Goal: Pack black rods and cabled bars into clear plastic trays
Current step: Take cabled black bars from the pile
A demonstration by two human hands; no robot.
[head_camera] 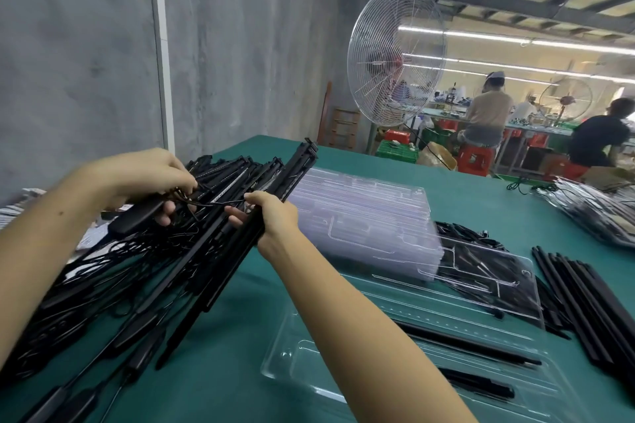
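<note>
The right hand grips a long black bar, raised aslant over the tangled pile on the table's left; the left hand clasps its cable block. The bar looks stiff and light, its cable limp and likely to snag — best held mid-length, cable gathered, before the clear tray.

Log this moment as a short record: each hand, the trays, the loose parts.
left hand: fingers curled round a cabled bar
right hand: grips a bundle of bars, tilted over the pile
pile: tangled cabled bars, left side of the table
front tray: holds black rods
tray stack: beyond the front tray
loose rods: far right
table: green
</note>
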